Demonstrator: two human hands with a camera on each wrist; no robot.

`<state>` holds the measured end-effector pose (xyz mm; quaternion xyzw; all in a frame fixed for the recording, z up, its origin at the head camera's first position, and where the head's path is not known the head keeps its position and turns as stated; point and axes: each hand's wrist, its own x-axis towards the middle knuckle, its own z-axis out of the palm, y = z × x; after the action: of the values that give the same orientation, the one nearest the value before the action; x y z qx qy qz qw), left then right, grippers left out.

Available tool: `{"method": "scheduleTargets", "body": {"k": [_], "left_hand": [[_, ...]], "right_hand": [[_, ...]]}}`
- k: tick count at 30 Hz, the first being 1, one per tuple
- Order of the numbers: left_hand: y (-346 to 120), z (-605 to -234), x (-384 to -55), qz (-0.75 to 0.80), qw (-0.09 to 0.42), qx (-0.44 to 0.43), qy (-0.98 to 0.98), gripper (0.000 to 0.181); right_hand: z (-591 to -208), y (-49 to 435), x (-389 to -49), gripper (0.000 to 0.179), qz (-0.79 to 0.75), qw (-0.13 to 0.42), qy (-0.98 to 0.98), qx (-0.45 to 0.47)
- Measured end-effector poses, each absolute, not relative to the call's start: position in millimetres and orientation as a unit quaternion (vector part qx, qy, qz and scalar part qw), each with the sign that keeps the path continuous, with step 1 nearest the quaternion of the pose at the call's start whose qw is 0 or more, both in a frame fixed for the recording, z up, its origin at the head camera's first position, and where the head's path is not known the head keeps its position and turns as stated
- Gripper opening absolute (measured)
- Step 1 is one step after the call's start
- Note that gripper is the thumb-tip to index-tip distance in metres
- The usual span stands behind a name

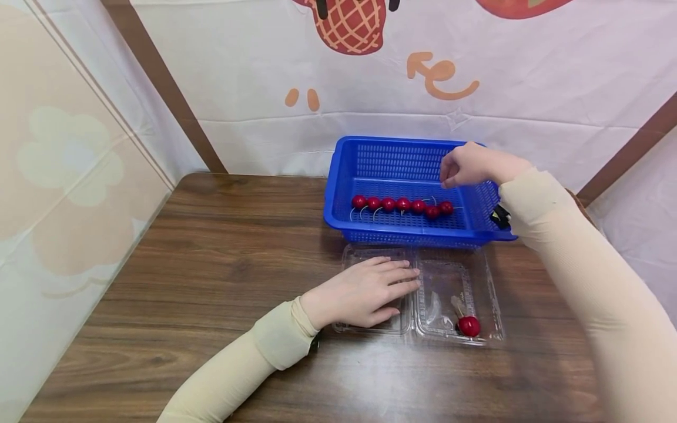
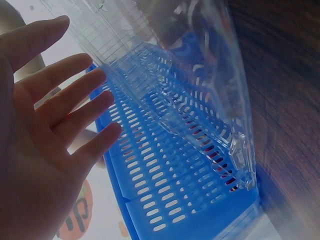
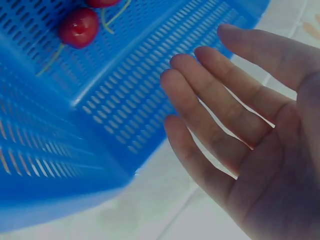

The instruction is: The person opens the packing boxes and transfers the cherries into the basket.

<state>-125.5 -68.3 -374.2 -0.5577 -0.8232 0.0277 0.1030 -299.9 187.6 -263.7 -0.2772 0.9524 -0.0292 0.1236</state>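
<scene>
Several red cherries (image 1: 403,204) with stems lie in a row on the floor of a blue plastic basket (image 1: 344,176). Over the basket's right half hovers my right hand (image 1: 478,164), its fingers loosely bent; the right wrist view shows nothing in it, with a cherry (image 3: 79,27) below. My left hand (image 1: 365,292) is spread over the lid side of a clear hinged plastic box (image 1: 489,294), fingers straight, near the fold. One cherry (image 1: 468,326) sits in the box's right half, at the front. In the left wrist view the clear plastic (image 2: 200,60) stands beside the fingers.
The basket stands at the back of a brown wooden table (image 1: 211,264), against a printed white cloth (image 1: 254,64). A black item (image 1: 499,217) shows at the basket's right end, partly behind the right wrist. The clear box lies directly in front of the basket.
</scene>
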Motion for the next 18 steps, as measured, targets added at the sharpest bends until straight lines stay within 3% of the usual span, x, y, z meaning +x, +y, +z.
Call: {"method": "scheduleTargets", "body": {"k": [18], "left_hand": [[-69.8, -378.6, -125.9, 0.033, 0.107, -0.559, -0.822, 0.058]], "right_hand": [[-252.2, 180.5, -255.2, 0.007, -0.048, 0.055, 0.943, -0.325]]}}
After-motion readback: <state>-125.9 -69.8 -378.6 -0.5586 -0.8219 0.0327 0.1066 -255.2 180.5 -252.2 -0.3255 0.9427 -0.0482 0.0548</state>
